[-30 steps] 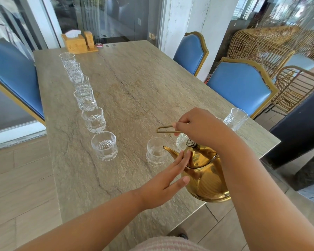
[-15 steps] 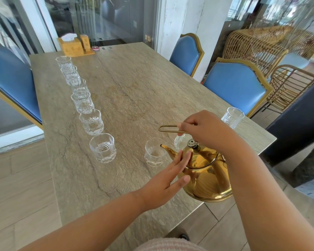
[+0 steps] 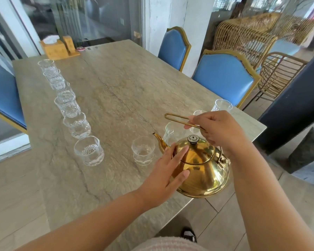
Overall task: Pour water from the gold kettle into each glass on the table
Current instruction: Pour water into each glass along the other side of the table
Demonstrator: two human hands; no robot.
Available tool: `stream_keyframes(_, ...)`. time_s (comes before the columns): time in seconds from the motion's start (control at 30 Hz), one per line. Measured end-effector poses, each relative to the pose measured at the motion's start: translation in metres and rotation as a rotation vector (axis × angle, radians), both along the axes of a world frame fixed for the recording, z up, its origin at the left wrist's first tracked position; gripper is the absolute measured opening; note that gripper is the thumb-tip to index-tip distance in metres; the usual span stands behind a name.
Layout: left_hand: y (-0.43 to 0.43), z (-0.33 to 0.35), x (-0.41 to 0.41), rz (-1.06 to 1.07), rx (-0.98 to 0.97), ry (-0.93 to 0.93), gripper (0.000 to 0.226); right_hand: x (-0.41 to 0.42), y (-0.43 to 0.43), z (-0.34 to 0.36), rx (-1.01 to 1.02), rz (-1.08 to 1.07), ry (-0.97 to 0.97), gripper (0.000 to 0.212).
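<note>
The gold kettle (image 3: pixel 203 171) is at the table's near right edge, its spout pointing left over a small glass (image 3: pixel 143 153). My right hand (image 3: pixel 219 131) grips the kettle's thin wire handle above the lid. My left hand (image 3: pixel 165 176) lies with straight fingers against the kettle's left side and lid rim. A row of several clear glasses (image 3: pixel 67 104) runs along the left side, the nearest one (image 3: pixel 88 150) by the front. Two more glasses (image 3: pixel 172 132) stand behind the kettle, partly hidden, and another glass (image 3: pixel 221 105) sits at the right edge.
The stone-look table (image 3: pixel 127 87) stretches away. A wooden tissue box (image 3: pixel 54 48) stands at its far left corner. Blue chairs (image 3: pixel 225 78) line the right side, one blue chair (image 3: pixel 2 98) is on the left, and rattan chairs (image 3: pixel 261 51) stand behind.
The kettle now sits more upright, its spout risen off the small glass. My right hand has shifted right along the handle. The view has moved closer.
</note>
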State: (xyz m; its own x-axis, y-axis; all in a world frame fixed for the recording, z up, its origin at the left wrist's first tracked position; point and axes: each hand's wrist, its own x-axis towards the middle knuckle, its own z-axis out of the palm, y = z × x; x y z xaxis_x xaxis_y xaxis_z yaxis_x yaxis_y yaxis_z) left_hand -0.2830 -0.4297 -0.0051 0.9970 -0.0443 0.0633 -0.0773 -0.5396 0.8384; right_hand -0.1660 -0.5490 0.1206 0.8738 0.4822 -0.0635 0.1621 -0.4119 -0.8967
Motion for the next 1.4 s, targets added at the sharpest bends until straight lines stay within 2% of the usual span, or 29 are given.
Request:
stream_keyframes(0.13,-0.013,0.002,0.015,0.015,-0.014,-0.025,0.058,0.011,-0.016,0.004,0.035,-0.010,-0.002,0.027)
stream_keyframes(0.33,-0.040,0.004,0.039,0.035,-0.033,-0.059,0.057,0.033,-0.038,0.012,-0.037,0.009,-0.062,0.030)
stream_keyframes(0.67,-0.089,0.007,0.077,0.117,-0.030,-0.048,0.052,0.082,-0.076,0.014,-0.035,0.109,-0.032,0.027)
stream_keyframes(0.87,-0.113,0.003,0.090,0.204,-0.031,-0.067,0.050,0.101,-0.092,0.004,-0.019,0.199,-0.084,0.015)
stream_keyframes(1.03,-0.117,0.004,0.092,0.215,-0.025,-0.054,0.049,0.106,-0.095,0.005,-0.003,0.231,-0.109,0.008)
stream_keyframes(1.4,-0.088,0.007,0.088,0.115,-0.059,-0.019,0.058,0.098,-0.060,0.015,-0.119,0.225,-0.226,0.016)
